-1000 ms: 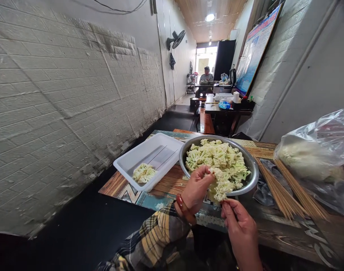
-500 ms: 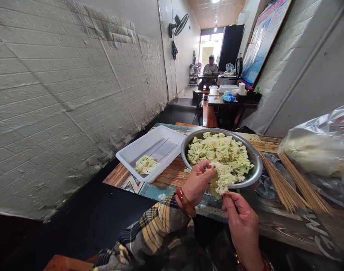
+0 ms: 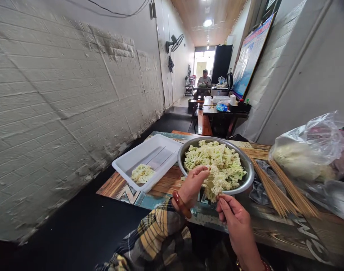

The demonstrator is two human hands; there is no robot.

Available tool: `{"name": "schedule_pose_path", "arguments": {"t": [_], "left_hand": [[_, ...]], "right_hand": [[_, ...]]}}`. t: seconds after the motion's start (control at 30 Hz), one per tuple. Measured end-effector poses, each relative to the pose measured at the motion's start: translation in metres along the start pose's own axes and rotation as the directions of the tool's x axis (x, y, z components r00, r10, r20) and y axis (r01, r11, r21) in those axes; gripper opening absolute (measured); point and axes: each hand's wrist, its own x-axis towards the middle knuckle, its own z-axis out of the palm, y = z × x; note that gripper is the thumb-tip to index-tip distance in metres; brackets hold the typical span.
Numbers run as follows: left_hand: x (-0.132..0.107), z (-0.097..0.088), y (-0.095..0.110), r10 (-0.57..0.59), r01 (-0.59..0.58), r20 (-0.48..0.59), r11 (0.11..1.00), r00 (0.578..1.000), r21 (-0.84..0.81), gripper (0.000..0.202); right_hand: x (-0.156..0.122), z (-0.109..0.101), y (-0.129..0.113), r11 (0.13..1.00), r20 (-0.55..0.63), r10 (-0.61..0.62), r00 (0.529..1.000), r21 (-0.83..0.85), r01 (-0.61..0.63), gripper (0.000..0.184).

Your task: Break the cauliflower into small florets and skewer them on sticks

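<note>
My left hand (image 3: 193, 184) pinches a cluster of cauliflower florets (image 3: 214, 184) at the near rim of a metal bowl (image 3: 246, 180) heaped with florets. Just below it, my right hand (image 3: 231, 216) has its fingers pinched at the cluster's bottom end, as if on a thin stick that I cannot make out. A white plastic tray (image 3: 149, 156) left of the bowl holds a small pile of cauliflower (image 3: 142, 174). Bamboo skewers (image 3: 279, 192) lie in a loose bundle right of the bowl.
The wooden table (image 3: 166, 184) runs beside a white brick wall on the left. A clear plastic bag (image 3: 310, 150) with more cauliflower sits at the right. Further down the narrow room stand another table with containers and a seated person (image 3: 204, 78).
Both hands stay on the cauliflower cluster and have shifted slightly left and down together. The view has tilted a little.
</note>
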Motion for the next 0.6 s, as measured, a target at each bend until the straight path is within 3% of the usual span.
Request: {"name": "schedule_pose_path", "arguments": {"t": [0.1, 0.23, 0.6], "left_hand": [[0.000, 0.000, -0.002, -0.021, 0.018, -0.078, 0.999, 0.997, -0.041, 0.015], [0.002, 0.001, -0.002, -0.046, 0.046, -0.051, 0.999, 0.998, 0.002, 0.017], [0.014, 0.008, -0.014, 0.020, -0.011, -0.115, 0.996, 0.993, 0.084, 0.021]], "right_hand": [[-0.001, -0.001, 0.003, 0.999, 0.000, 0.024, 1.000, 0.021, -0.024, 0.037], [-0.002, 0.000, 0.004, 1.000, 0.017, 0.009, 1.000, 0.001, -0.009, 0.036], [0.003, 0.002, 0.001, 0.985, -0.038, -0.106, 0.994, -0.141, 0.100, 0.033]]}}
